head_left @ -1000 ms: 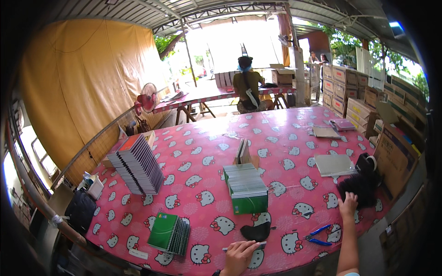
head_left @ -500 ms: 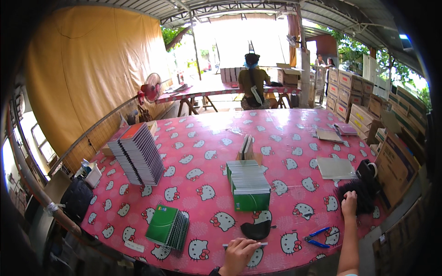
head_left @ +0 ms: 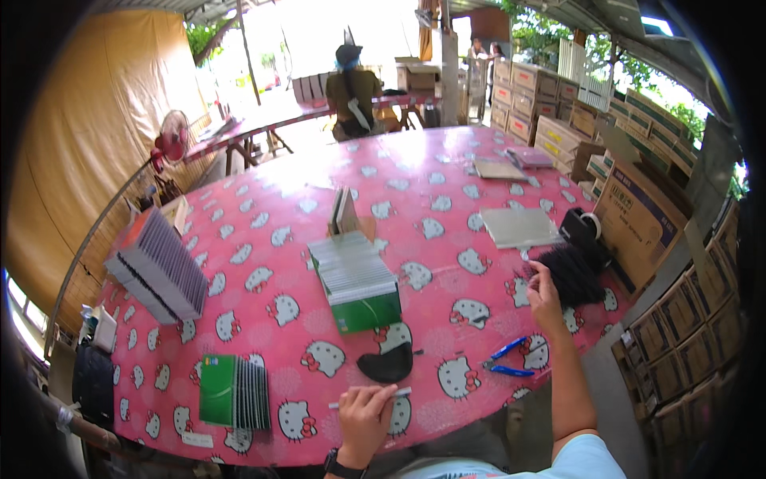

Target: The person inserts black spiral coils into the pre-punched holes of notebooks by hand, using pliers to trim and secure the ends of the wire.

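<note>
My left hand (head_left: 365, 415) rests on the pink patterned table (head_left: 271, 215) near its front edge, closed around a thin white stick (head_left: 396, 393) that lies pointing right. Just beyond it lies a small black pouch-like piece (head_left: 386, 366). My right hand (head_left: 542, 289) is stretched out to the right, fingers pinched at the edge of a pile of black strips (head_left: 571, 273). Blue-handled pliers (head_left: 507, 361) lie between the two hands.
A green box of grey sheets (head_left: 357, 281) stands mid-table, grey card stacks (head_left: 159, 267) at left, a green booklet stack (head_left: 231, 391) front left. A tape dispenser (head_left: 581, 227) and cardboard boxes (head_left: 638, 215) are at right. A person (head_left: 351, 92) sits at a far table.
The view has shifted and tilted toward the right. My right hand stays reaching at the black strips and my left hand stays on the white stick.
</note>
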Demonstrator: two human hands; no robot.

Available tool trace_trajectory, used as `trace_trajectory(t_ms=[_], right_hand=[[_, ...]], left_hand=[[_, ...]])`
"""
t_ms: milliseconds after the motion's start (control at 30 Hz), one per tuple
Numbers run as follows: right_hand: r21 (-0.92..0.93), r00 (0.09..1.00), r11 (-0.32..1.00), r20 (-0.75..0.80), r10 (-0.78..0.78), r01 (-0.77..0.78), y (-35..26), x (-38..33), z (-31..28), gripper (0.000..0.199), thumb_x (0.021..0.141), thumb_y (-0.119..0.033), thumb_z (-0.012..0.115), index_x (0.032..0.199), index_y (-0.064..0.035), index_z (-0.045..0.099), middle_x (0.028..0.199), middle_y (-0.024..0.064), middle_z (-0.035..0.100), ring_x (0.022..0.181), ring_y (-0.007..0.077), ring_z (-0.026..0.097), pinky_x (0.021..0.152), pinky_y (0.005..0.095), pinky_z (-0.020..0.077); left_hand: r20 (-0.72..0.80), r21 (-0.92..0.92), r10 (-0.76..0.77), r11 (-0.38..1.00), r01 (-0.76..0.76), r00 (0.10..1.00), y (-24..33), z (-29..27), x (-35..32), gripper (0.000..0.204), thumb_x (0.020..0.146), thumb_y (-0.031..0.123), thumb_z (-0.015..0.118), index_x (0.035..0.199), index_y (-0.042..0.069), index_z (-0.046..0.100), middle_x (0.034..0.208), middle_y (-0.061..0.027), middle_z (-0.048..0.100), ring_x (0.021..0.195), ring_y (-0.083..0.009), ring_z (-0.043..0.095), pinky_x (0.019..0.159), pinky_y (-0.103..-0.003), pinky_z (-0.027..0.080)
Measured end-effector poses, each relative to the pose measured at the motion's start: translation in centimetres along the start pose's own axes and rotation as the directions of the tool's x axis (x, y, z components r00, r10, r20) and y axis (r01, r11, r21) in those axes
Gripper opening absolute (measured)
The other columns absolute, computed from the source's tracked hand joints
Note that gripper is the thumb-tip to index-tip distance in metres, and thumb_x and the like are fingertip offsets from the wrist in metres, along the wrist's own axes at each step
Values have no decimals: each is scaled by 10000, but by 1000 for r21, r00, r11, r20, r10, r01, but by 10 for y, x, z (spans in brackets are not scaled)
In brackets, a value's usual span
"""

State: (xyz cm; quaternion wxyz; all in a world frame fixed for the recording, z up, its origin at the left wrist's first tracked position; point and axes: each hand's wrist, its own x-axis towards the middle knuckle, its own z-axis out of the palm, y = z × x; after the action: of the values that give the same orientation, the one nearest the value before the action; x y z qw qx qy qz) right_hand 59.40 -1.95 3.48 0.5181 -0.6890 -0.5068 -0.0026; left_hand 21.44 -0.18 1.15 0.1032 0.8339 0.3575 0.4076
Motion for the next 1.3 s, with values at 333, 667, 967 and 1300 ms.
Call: trace_trajectory(t_ms=[333, 667, 967, 1300], right_hand=[[325, 699, 943, 692, -180, -79, -118, -85, 60, 299, 763, 11, 685, 1051, -68, 657, 868, 62, 594, 810, 188, 605, 700, 287, 486], [364, 626, 931, 717, -306, 37, -110, -89, 84, 224, 790, 34, 644, 994, -56, 664, 869, 77, 589, 826, 221, 591, 709, 331, 484], [409, 518, 905, 751, -409, 122, -105, -80, 85, 145, 850, -51, 616, 990, -73, 646, 904, 79, 571, 908, 266, 550, 791, 376, 454], [323, 550, 946, 787, -280, 19, -115, -82, 78, 324, 849, -80, 639, 1168, -62, 582, 874, 109, 620, 776, 261, 617, 703, 369, 501]], left_hand=[[44, -15, -34, 999, 35, 998, 0, 5, 5, 195, 743, 119, 723, 932, 128, 679, 824, 10, 625, 793, -199, 561, 713, -343, 411], [56, -28, -40, 999, 42, 998, -3, 4, 2, 195, 735, 108, 717, 926, 142, 690, 828, 10, 631, 800, -196, 563, 717, -341, 412], [72, -51, -41, 998, 45, 997, -2, 2, 2, 236, 709, 60, 713, 930, 141, 695, 823, 4, 629, 793, -203, 559, 707, -343, 408], [69, -4, -59, 998, 60, 996, -2, 3, 2, 243, 718, 105, 720, 956, 136, 681, 855, 0, 634, 836, -210, 566, 732, -360, 404]])
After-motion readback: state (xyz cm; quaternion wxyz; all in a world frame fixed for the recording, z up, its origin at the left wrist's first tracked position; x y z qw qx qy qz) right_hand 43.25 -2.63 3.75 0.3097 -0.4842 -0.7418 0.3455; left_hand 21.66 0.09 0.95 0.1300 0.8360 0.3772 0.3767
